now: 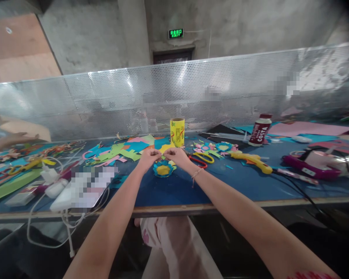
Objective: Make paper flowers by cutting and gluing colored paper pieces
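My left hand (148, 159) and my right hand (178, 156) meet just above the table, thumbs and fingertips pinched together. Between them is what looks like a small yellow piece of paper (163, 154), mostly covered by the fingers. Right below my hands lies a blue paper flower (162, 175) with a yellow centre. Scissors with red and yellow handles (202, 159) rest just beyond my right wrist. A yellow cardboard tube (177, 132) stands upright behind my hands, and coloured paper scraps (125, 149) are heaped to its left.
To the right are a yellow glue gun (251, 161) with a cord, a COSTA bottle (260, 130) and finished paper flowers (223, 147). A phone (97, 188) and white cables crowd the left edge. Another person's hand (17, 138) is at far left. A perforated metal screen (119, 102) borders the table.
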Available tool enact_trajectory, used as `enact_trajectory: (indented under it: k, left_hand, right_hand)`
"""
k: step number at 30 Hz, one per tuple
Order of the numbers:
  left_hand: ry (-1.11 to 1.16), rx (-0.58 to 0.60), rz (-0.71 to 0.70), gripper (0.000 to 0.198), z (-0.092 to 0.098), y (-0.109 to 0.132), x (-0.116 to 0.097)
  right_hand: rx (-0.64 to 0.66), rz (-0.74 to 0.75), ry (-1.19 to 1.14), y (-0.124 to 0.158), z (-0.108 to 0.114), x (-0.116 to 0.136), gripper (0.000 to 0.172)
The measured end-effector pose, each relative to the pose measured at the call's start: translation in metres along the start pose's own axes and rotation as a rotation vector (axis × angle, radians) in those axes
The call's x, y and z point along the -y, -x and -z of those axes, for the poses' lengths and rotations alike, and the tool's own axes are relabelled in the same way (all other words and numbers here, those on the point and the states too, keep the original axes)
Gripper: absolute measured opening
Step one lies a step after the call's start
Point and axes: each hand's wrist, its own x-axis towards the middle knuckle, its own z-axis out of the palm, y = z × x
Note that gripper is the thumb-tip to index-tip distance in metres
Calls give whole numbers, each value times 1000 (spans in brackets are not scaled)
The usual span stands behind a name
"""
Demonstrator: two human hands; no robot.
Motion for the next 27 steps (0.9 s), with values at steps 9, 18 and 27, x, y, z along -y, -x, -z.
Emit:
enact_trajectory:
  k: [9,18,27]
  left_hand:
    - [-197,40,-89,17,0,-2,4]
    - [-98,30,-4,17,2,0,0]
    - [280,-167,85,21,9,-5,4]
  right_hand:
    - [11,26,95,3,3,5,10]
    - [64,-79,9,-6,11,-6,13]
    - [-185,-263,-75,-5,51,-15,12]
